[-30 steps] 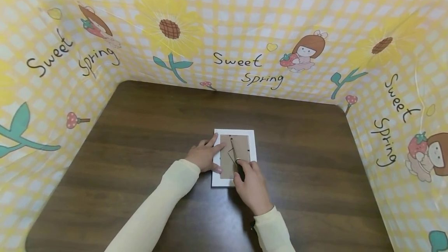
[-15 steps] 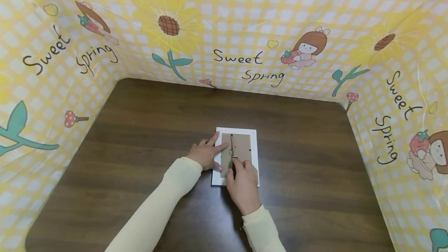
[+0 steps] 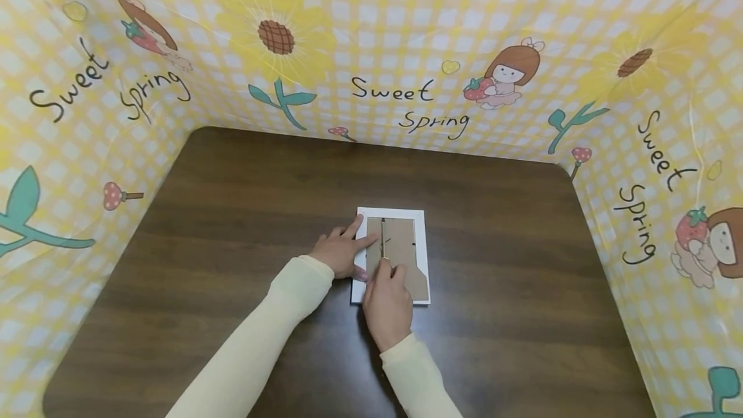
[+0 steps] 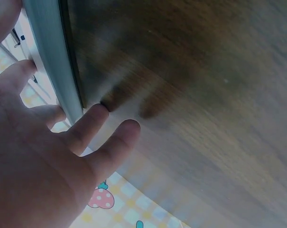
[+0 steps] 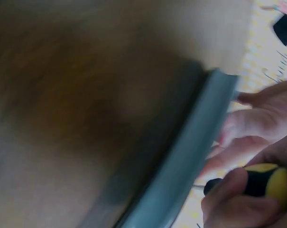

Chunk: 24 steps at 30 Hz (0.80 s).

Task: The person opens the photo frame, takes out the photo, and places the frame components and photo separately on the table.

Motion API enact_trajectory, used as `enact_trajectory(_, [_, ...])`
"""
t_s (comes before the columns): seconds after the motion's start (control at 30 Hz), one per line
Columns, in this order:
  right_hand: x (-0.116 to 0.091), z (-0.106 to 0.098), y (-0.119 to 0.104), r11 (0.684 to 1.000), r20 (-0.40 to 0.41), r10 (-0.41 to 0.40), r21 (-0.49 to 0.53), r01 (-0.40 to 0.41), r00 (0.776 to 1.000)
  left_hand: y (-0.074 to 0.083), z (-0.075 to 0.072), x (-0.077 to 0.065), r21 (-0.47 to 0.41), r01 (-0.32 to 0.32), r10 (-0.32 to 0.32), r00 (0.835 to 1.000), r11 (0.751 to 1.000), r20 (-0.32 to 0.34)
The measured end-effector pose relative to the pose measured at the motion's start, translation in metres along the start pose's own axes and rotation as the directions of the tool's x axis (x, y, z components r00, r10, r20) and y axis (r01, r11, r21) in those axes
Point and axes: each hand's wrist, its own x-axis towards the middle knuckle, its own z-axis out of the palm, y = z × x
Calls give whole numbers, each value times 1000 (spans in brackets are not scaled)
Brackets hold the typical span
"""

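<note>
A white picture frame (image 3: 422, 244) lies on the table with its brown backing board (image 3: 400, 237) facing up. Small dark tabs show along the board's edges. My left hand (image 3: 338, 253) rests on the frame's left side with fingers spread, the index finger reaching onto the board; in the left wrist view, two fingers extend past the frame's outer edge. My right hand (image 3: 389, 305) grips a screwdriver with a yellow and black handle (image 5: 264, 183). Its shaft (image 3: 383, 237) points away from me over the board, the tip at the board's far edge.
The dark wood-grain table (image 3: 261, 199) has rounded corners. A yellow checked cloth (image 3: 377, 18) printed with flowers and figures hangs round its back and sides.
My right hand has moved left across the frame, turning the screwdriver from a slant to nearly straight along the board. The left hand has stayed on the frame's left side.
</note>
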Motion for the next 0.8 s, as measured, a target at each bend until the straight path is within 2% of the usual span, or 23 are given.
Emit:
enact_trajectory(0.13, [7,-4,-5,997,38,14,-79,-11,999,0,-2,-2,4,-1,1,1000,1000,11])
enact_trajectory(0.23, [20,-17,-12,995,67,11,-97,-4,998,0,-4,-2,11,-4,4,1000,1000,19])
enact_trajectory(0.5, [64,-48,-26,968,173,-60,-229,99,983,-6,-5,1,24,-12,12,999,1000,35])
enact_trajectory(0.67, [98,-70,-24,985,315,-29,-154,81,949,-9,-1,5,20,-10,10,1000,1000,30])
enact_trajectory(0.8, [120,-84,-17,992,433,29,-122,27,901,-9,2,7,30,-9,8,999,1000,42])
